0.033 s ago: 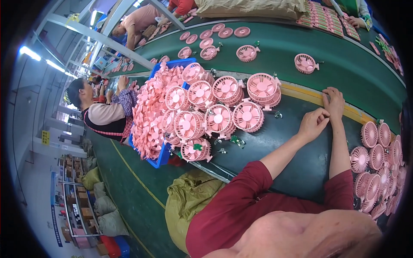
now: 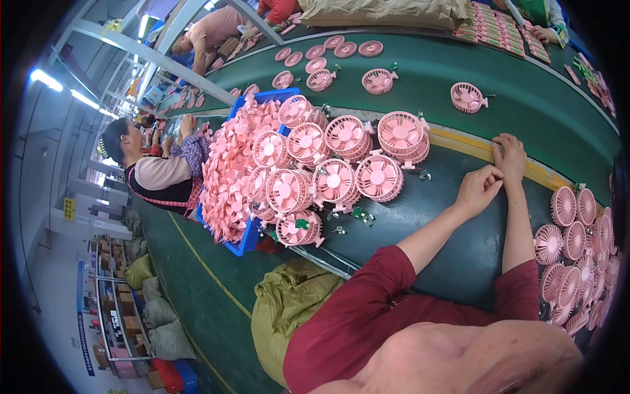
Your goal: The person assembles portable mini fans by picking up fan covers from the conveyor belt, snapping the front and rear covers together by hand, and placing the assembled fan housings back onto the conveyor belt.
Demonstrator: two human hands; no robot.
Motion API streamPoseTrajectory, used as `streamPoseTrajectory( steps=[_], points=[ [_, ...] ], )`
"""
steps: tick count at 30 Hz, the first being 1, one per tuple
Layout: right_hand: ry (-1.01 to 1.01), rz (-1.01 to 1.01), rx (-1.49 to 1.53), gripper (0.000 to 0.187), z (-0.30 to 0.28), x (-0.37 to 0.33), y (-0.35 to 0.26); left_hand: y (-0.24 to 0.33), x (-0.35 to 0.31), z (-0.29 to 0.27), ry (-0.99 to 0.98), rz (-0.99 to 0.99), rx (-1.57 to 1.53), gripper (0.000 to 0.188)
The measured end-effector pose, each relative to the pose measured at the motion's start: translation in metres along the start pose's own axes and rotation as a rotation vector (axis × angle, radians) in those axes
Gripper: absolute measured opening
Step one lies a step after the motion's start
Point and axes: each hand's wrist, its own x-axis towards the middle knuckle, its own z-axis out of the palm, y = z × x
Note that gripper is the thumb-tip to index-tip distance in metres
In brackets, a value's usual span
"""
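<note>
Left hand [image 2: 478,190]: rests on the dark green surface [image 2: 453,256], fingers curled loosely, thumb side toward the right hand; whether anything small sits under the fingers cannot be told.
Right hand [image 2: 510,157]: lies palm down just beyond the left one, at the yellow stripe [image 2: 459,141], fingers close together and flat, holding nothing that shows.
Nearest fans: a cluster of pink fan cages [image 2: 335,164] stands to the left of both hands, well apart from them, stacked two high in places.
Blue bin [image 2: 248,240]: left of the cluster, heaped with pink fan blades [image 2: 230,171]; most of the bin is buried under the heap.
Small parts: a few dark clips and green boards [image 2: 359,214] lie near the cluster's near edge, too small to make out.
Right edge: more pink cages [image 2: 577,243] bunch together, cut off by the dark lens rim.
Far belt: a single fan [image 2: 467,97] sits alone on the far green lane [image 2: 525,92].
Co-worker [image 2: 157,174]: seated at far left, hands hidden behind the heap.
Near edge: red sleeves [image 2: 367,315] fill the foreground; an olive sack [image 2: 289,308] lies below the surface.
Change: none seen against the earlier frame; both hands and fans sit as before.
</note>
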Motion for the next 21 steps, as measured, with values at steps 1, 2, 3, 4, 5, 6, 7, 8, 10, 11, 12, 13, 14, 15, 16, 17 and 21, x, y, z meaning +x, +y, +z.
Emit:
streamPoseTrajectory(
  steps=[1, 2, 3, 4, 5, 6, 7, 8, 10, 11, 12, 13, 14, 15, 16, 17, 21],
  points=[
    [-0.001, -0.004, 0.000, 0.017, 0.0002, -0.0002, 0.0004, -0.0008, -0.0001, 0.0004, 0.000, 0.004, -0.004, 0.013],
    [-0.001, -0.005, -0.001, 0.017, 0.0004, -0.0002, 0.0007, -0.0017, -0.0003, 0.0005, -0.001, 0.009, -0.008, 0.014],
    [-0.001, -0.005, -0.001, 0.016, 0.0005, -0.0002, 0.0010, -0.0025, -0.0006, 0.0004, 0.003, 0.010, -0.008, 0.014],
    [-0.001, -0.009, -0.001, 0.016, 0.0009, -0.0001, 0.0016, -0.0024, -0.0006, 0.0004, -0.002, 0.010, -0.007, 0.014],
    [0.000, -0.007, -0.003, 0.016, 0.0015, -0.0002, 0.0019, -0.0024, -0.0006, 0.0004, -0.007, 0.011, -0.007, 0.014],
    [0.002, -0.006, -0.005, 0.016, 0.0021, -0.0002, 0.0023, -0.0023, -0.0004, 0.0004, -0.004, 0.012, -0.007, 0.014],
    [0.002, -0.008, -0.006, 0.016, 0.0018, -0.0003, 0.0028, -0.0022, -0.0005, 0.0008, -0.006, 0.009, -0.004, 0.014],
    [0.000, -0.009, -0.006, 0.016, 0.0014, -0.0002, 0.0034, -0.0021, -0.0005, 0.0011, -0.009, 0.007, -0.002, 0.014],
    [-0.001, -0.011, -0.006, 0.017, 0.0013, -0.0004, 0.0036, -0.0024, -0.0004, 0.0013, -0.007, 0.008, -0.003, 0.014],
    [-0.002, -0.009, -0.011, 0.017, 0.0014, -0.0005, 0.0032, -0.0026, -0.0003, 0.0013, -0.007, 0.007, -0.001, 0.014],
    [-0.002, -0.006, -0.017, 0.016, 0.0013, -0.0005, 0.0030, -0.0028, -0.0003, 0.0012, -0.005, 0.008, -0.002, 0.014],
    [-0.002, -0.007, -0.017, 0.016, 0.0003, -0.0004, 0.0017, -0.0027, -0.0003, 0.0007, -0.009, 0.005, 0.004, 0.014],
    [-0.009, -0.003, -0.015, 0.016, -0.0008, -0.0004, 0.0004, -0.0027, -0.0003, 0.0003, -0.014, 0.001, 0.009, 0.014],
    [-0.017, 0.002, -0.013, 0.016, -0.0016, 0.0000, -0.0009, -0.0026, -0.0002, 0.0001, -0.012, 0.002, 0.009, 0.014],
    [-0.015, 0.002, -0.015, 0.016, -0.0019, 0.0000, -0.0003, -0.0023, -0.0002, 0.0006, -0.008, 0.003, 0.012, 0.014],
    [-0.015, 0.003, -0.012, 0.016, -0.0017, 0.0000, 0.0000, -0.0019, -0.0002, 0.0010, -0.003, 0.003, 0.015, 0.014],
    [-0.025, 0.004, -0.014, 0.017, -0.0001, 0.0004, 0.0023, -0.0003, -0.0002, 0.0005, -0.007, 0.001, 0.005, 0.014]
  ],
)
